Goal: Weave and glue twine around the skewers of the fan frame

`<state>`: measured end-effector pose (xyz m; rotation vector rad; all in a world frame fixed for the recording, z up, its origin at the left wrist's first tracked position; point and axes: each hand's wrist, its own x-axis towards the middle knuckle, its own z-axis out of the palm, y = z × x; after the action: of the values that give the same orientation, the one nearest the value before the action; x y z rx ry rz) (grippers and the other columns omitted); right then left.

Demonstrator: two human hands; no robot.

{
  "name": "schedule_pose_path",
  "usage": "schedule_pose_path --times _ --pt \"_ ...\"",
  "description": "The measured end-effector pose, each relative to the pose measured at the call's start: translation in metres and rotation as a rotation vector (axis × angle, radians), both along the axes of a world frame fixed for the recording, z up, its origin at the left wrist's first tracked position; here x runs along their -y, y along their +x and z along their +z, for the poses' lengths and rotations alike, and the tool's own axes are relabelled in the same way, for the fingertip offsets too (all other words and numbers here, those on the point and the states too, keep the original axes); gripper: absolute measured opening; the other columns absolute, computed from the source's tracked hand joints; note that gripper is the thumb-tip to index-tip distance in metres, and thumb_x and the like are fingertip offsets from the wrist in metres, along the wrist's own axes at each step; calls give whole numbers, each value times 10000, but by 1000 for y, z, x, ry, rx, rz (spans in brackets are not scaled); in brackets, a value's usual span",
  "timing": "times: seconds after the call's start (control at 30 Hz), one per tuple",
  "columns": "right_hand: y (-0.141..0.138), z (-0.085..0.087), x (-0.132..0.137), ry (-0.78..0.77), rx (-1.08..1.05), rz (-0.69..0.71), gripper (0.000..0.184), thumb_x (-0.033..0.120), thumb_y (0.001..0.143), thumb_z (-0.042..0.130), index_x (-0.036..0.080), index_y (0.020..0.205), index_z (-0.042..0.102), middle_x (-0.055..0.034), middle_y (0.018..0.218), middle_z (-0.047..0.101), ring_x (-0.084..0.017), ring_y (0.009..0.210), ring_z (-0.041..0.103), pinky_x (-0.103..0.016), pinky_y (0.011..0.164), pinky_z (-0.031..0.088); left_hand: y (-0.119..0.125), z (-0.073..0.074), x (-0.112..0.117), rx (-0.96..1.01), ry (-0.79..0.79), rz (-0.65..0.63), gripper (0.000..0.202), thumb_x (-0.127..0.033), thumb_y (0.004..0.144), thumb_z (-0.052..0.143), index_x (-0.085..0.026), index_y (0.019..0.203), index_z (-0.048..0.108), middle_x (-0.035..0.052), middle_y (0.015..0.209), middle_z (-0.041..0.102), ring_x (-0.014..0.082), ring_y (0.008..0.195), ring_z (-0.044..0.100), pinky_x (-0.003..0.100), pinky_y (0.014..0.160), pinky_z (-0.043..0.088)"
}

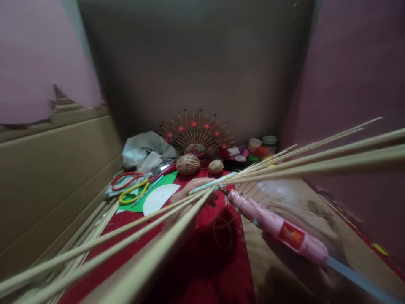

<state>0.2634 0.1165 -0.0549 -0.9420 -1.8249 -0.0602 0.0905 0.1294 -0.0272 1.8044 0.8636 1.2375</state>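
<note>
My left hand is closed around the crossing point of several thin pale bamboo sticks. The sticks fan out toward the lower left and the upper right. Along their crossing lies a light-blue strip, perhaps a glue-smeared stick. From the right, my right hand grips a pink glue gun with an orange-red part in its side; the hand is dim and its fingers are partly hidden. The gun's nozzle touches or nearly touches the crossing. A translucent glue stick protrudes from its rear.
Scissors with red and yellow handles lie left on green paper, near a white paper half-disc. Two twine balls sit behind. A decorated stick fan leans at the back. Small tubs stand back right; cardboard lines the left.
</note>
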Motion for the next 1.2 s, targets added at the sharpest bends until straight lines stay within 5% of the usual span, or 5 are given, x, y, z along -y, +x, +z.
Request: schedule_pose_path --times 0.17,0.4,0.6,0.93,1.2 --pt "26 6 28 -28 75 -33 240 215 920 432 290 984 651 34 723 643 -138 605 616 -266 517 533 -6 -10 -6 102 57 -116 381 -136 823 491 -246 1176 585 44 1170 641 218 1018 619 303 792 548" --pt "52 24 78 25 141 -35 288 353 904 521 195 1143 553 -80 1159 568 -177 965 585 -366 806 520 -4 -12 -6 60 70 -59 323 -184 837 503 -243 1135 614 40 986 702 220 977 634 311 764 558" --pt "49 30 77 30 190 -40 273 344 908 513 202 1138 558 -78 1160 569 -174 964 585 -362 809 520 -4 -14 -8 60 48 -100 246 -223 840 521 -259 1033 669 35 884 709 202 885 648 313 769 555" --pt "49 30 78 18 222 -23 277 344 903 524 201 1139 555 -77 1159 568 -176 969 585 -359 805 519 6 4 5 63 11 -1 204 -267 818 561 -246 981 682 42 989 695 210 913 637 303 747 553" --pt "47 33 56 23 256 -25 290 247 943 419 306 1187 563 -20 991 657 -146 822 652 -237 667 562 6 4 4 27 35 -4 179 -288 840 530 -220 880 691 45 848 699 194 867 633 312 786 545"
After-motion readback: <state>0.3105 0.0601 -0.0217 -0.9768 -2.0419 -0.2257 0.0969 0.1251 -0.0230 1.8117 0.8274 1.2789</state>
